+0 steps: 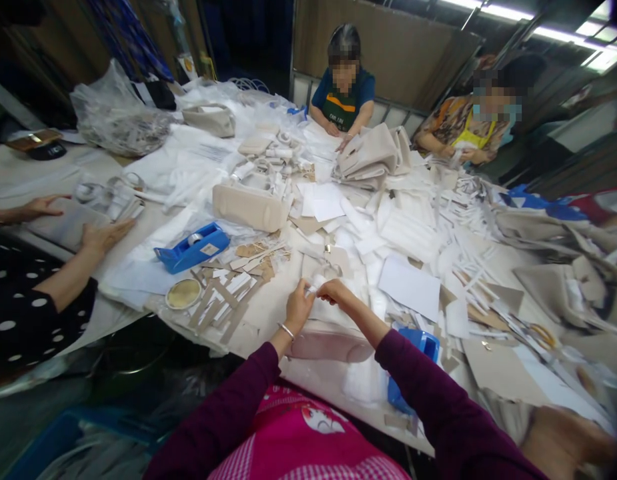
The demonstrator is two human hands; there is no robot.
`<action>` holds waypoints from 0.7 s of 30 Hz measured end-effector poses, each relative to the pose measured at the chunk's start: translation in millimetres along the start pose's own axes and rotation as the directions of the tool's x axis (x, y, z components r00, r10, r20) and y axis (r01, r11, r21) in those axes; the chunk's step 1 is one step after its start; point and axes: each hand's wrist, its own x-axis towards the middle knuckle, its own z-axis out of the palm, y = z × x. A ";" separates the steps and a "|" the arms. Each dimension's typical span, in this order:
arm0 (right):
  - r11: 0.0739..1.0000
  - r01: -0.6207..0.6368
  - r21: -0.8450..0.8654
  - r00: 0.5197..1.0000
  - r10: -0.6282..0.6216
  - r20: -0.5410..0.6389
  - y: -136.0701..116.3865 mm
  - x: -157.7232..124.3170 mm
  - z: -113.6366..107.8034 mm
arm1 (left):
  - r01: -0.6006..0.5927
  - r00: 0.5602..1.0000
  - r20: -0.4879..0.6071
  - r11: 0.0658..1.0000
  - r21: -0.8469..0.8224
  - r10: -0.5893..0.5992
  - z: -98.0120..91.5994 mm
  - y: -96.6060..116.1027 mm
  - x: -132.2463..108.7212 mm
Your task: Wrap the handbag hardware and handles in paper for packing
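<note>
My left hand [299,308] and my right hand [337,293] meet over the near part of the table, fingers closed in a pinch. A small white wrapping piece [315,283] shows at their fingertips; its exact kind is too small to make out. Beneath my wrists lies a beige handbag [331,347], its base towards me and partly hidden by my hands. Just beyond my fingers is a beige flap with a metal clasp [328,249].
A blue tape dispenser [193,248] stands left, another blue dispenser [423,343] by my right forearm. Beige strips [228,293], white sheets [411,287], a round tin [183,293], scissors [541,335] and stacked bags [373,157] cover the table. Co-workers' hands [105,235] are around it.
</note>
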 end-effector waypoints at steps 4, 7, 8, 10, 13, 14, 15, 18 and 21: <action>1.000 -0.005 -0.010 1.000 0.005 0.010 3.6 3.0 -0.5 | 0.073 0.997 0.049 0.991 -0.110 -0.067 0.9 -2.2 1.3; 1.000 0.010 -0.004 1.000 -0.010 0.017 6.7 2.6 -1.2 | 0.099 0.994 0.054 0.984 -0.147 -0.092 0.6 -0.9 1.5; 1.000 0.015 -0.006 1.000 -0.015 0.018 7.9 2.6 -1.4 | 0.101 0.994 0.055 0.984 -0.148 -0.093 0.5 -0.3 1.7; 0.999 0.022 -0.023 1.000 -0.022 0.016 10.3 3.6 -1.5 | 0.102 0.994 0.058 0.983 -0.153 -0.094 0.3 0.5 2.2; 0.997 0.021 -0.072 1.000 -0.020 0.010 12.6 9.4 -0.8 | 0.109 0.993 0.061 0.978 -0.179 -0.100 0.6 0.7 3.3; 0.996 0.017 -0.088 1.000 -0.016 0.008 12.9 12.4 -0.4 | 0.114 0.993 0.060 0.975 -0.190 -0.104 0.8 0.5 3.6; 0.995 0.011 -0.103 1.000 -0.011 0.005 12.9 15.7 -0.1 | 0.120 0.992 0.058 0.972 -0.200 -0.111 1.2 0.4 3.8; 0.992 -0.002 -0.127 1.000 0.000 -0.015 13.2 24.4 0.9 | 0.148 0.989 0.060 0.964 -0.219 -0.138 2.2 0.1 3.8; 0.993 0.030 -0.116 0.997 -0.038 -0.069 15.2 27.4 4.0 | 0.164 0.986 0.071 0.958 -0.234 -0.151 2.3 0.0 3.2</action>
